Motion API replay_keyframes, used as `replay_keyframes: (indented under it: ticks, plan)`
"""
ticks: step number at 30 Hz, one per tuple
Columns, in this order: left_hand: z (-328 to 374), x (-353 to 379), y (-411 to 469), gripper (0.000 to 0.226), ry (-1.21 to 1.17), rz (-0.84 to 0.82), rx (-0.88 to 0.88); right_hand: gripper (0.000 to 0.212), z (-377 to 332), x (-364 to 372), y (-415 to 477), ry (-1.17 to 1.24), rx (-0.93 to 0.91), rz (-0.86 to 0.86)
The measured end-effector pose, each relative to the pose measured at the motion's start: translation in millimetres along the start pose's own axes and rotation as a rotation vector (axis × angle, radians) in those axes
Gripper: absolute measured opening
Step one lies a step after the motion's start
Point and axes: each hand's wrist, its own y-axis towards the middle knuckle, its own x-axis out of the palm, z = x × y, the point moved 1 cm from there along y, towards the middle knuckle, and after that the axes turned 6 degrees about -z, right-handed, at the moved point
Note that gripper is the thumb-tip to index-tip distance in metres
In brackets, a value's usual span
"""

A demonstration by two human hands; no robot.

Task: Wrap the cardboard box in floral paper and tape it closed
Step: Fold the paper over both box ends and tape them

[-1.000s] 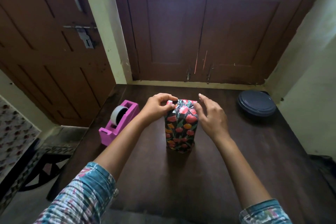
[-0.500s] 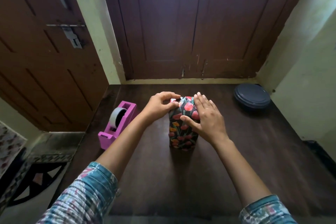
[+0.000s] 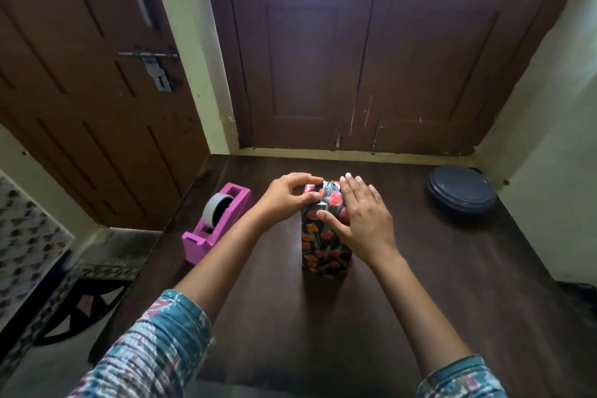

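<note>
Standing upright near the middle of the table [image 3: 355, 333], the box [image 3: 324, 245] is covered in dark floral paper [image 3: 332, 197] on every face that shows.

Head view: the left hand [image 3: 284, 197] extends from 8 o'clock. Its thumb and curled fingers pinch the gathered paper at the box's top left edge. The right hand [image 3: 363, 220] extends from 5 o'clock and lies flat, fingers straight and together, over the top and right side of the box. Its thumb presses on the near face below the top edge. It grips nothing.

A pink dispenser [image 3: 223, 220] with a tape roll sits at 9 o'clock from the box, near the table's left edge and apart from the left wrist. A dark round disc [image 3: 462, 191] lies at 2 o'clock, well apart, near the far right corner. The table's far edge meets the sill under the brown doors [image 3: 355, 74]. Bare tabletop runs from the box's base to the near edge at 6 o'clock, between both forearms, and at 3 o'clock as far as the wall.
</note>
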Motion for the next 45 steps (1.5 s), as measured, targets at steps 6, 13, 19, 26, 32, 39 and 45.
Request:
replay_keyframes:
  ticks: [6, 13, 19, 26, 32, 39, 45]
  plan:
    - [-14.4, -26.5, -22.0, 0.03, 0.017, 0.211, -0.061, 0.093, -0.2, 1.5, -1.7, 0.051, 0.005, 0.02]
    - [-115.9, -105.3, -77.9, 0.025, 0.303, 0.503, -0.724, 0.085, -3.1, 5.1, -2.9, 0.068, 0.016, 0.042]
    - [-151.4, -94.7, -88.1, 0.031, 0.227, 0.312, -0.865, 0.085, -3.3, 6.8, -4.6, 0.093, 0.016, 0.057]
    - [-168.7, -102.9, -72.0, 0.044, 0.037, 0.417, -0.994, 0.084, -4.9, 8.7, -4.5, 0.103, 0.007, 0.072]
    - [-151.0, -96.0, -58.3, 0.028, -0.129, 0.386, -1.008, 0.081, -4.7, 9.3, -4.6, 0.079, 0.036, 0.092]
    - [-159.4, -96.6, -60.4, 0.019, -0.187, 0.581, -0.971, 0.082, -4.4, 9.8, -7.0, 0.093, 0.051, 0.164]
    - [-167.6, -88.0, -74.8, 0.02, -0.342, 0.758, -0.883, 0.084, -4.1, 12.1, -4.6, 0.108, 0.064, 0.166]
